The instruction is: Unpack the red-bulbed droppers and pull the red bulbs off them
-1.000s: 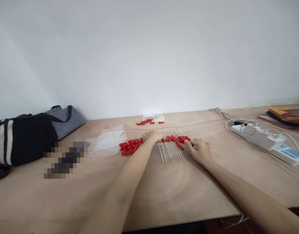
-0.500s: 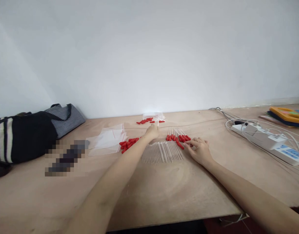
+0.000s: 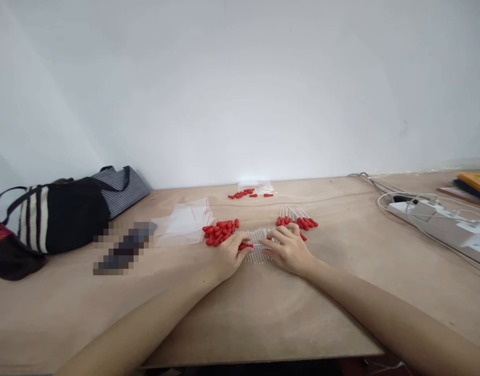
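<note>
My left hand pinches a red rubber dropper bulb between thumb and fingertips. A thin clear glass tube runs from the bulb toward my right hand, whose thumb and fingers close on its other end. Beneath both hands lies a row of clear glass tubes, partly covered by them. Left of the row is a heap of loose red bulbs. Just beyond my right hand, several droppers with red bulbs lie fanned out, bulbs toward me.
Farther back, more red bulbs lie by a clear plastic bag. Flat zip bags are left of the heap. A black bag and a dark bottle stand at left; a white power strip with cables lies right.
My left hand has come back from the far bulbs to the tube row, now with a red bulb. My right hand has moved left from the fanned droppers to meet it over the row.
</note>
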A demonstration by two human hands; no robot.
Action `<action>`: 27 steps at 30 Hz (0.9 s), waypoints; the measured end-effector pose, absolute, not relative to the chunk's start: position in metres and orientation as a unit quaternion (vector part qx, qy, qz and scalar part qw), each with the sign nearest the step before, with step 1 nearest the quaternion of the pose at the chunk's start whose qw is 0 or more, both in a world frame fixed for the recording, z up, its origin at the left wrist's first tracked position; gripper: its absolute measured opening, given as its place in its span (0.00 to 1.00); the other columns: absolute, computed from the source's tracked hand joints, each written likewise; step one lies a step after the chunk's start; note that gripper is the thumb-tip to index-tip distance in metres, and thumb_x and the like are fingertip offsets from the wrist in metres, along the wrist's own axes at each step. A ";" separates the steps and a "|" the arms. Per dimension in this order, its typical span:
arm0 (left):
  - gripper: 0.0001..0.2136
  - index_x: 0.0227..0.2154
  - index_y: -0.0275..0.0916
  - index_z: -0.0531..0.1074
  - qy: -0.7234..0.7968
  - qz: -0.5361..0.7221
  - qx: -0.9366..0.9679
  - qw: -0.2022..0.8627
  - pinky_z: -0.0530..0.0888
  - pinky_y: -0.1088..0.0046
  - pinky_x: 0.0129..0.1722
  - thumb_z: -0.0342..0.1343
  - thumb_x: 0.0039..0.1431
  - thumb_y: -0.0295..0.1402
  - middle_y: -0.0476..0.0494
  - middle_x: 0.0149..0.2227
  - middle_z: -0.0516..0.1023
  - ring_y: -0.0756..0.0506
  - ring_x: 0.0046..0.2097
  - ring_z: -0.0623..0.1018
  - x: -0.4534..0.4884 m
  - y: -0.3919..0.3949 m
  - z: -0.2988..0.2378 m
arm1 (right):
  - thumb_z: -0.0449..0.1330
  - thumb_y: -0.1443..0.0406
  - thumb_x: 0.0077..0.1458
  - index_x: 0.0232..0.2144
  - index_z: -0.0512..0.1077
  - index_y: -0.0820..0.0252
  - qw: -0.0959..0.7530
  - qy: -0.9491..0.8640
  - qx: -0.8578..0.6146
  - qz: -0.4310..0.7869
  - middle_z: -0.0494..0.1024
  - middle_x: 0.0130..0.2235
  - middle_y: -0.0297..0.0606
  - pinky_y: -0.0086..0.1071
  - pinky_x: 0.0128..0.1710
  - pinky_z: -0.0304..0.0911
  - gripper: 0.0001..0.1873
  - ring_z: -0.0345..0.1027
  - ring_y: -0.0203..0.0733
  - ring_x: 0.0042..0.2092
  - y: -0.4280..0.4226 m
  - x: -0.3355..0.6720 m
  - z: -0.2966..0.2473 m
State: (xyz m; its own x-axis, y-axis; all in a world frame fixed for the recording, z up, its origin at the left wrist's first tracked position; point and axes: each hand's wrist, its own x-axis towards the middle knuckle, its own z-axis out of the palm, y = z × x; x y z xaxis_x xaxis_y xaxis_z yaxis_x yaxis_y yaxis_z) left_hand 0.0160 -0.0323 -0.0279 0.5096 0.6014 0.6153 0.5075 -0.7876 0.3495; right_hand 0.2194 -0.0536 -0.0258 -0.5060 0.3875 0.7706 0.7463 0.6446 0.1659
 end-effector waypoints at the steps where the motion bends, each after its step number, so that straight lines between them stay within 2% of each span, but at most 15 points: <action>1: 0.06 0.36 0.39 0.64 0.311 0.387 0.866 0.060 0.70 0.74 0.33 0.49 0.59 0.35 0.46 0.33 0.74 0.48 0.34 0.74 0.017 -0.032 -0.029 | 0.54 0.63 0.55 0.36 0.72 0.56 0.364 -0.829 -0.341 -0.253 0.73 0.29 0.34 0.38 0.41 0.44 0.08 0.60 0.36 0.34 -0.052 0.219 -0.028; 6: 0.08 0.35 0.39 0.68 0.308 0.384 0.870 0.006 0.66 0.70 0.35 0.52 0.57 0.37 0.47 0.30 0.76 0.47 0.33 0.73 0.020 -0.034 -0.028 | 0.52 0.64 0.57 0.34 0.72 0.55 0.384 -0.822 -0.341 -0.248 0.70 0.20 0.29 0.38 0.42 0.42 0.09 0.59 0.34 0.32 -0.051 0.224 -0.034; 10: 0.04 0.29 0.41 0.71 0.322 0.364 0.872 -0.060 0.59 0.65 0.39 0.55 0.55 0.35 0.51 0.27 0.77 0.47 0.32 0.71 0.021 -0.039 -0.023 | 0.50 0.66 0.57 0.31 0.73 0.55 0.383 -0.824 -0.335 -0.251 0.68 0.18 0.29 0.38 0.42 0.41 0.10 0.58 0.34 0.30 -0.056 0.225 -0.034; 12: 0.06 0.26 0.41 0.71 0.321 0.364 0.870 -0.084 0.57 0.64 0.39 0.54 0.56 0.35 0.52 0.25 0.77 0.48 0.31 0.69 0.022 -0.041 -0.022 | 0.50 0.67 0.57 0.30 0.72 0.56 0.387 -0.821 -0.333 -0.257 0.67 0.17 0.28 0.39 0.42 0.40 0.11 0.57 0.33 0.29 -0.058 0.225 -0.034; 18: 0.14 0.20 0.38 0.68 0.302 0.345 0.877 -0.141 0.56 0.66 0.35 0.51 0.58 0.38 0.51 0.21 0.73 0.48 0.28 0.67 0.022 -0.042 -0.023 | 0.50 0.68 0.55 0.28 0.72 0.56 0.386 -0.824 -0.332 -0.249 0.66 0.17 0.27 0.40 0.44 0.40 0.11 0.58 0.33 0.29 -0.061 0.226 -0.036; 27: 0.15 0.19 0.39 0.68 0.317 0.284 0.892 -0.151 0.57 0.64 0.38 0.48 0.60 0.35 0.49 0.21 0.72 0.47 0.30 0.67 0.023 -0.047 -0.018 | 0.52 0.65 0.55 0.27 0.73 0.55 0.353 -0.844 -0.380 -0.138 0.68 0.19 0.29 0.41 0.44 0.40 0.10 0.59 0.35 0.33 -0.067 0.227 -0.033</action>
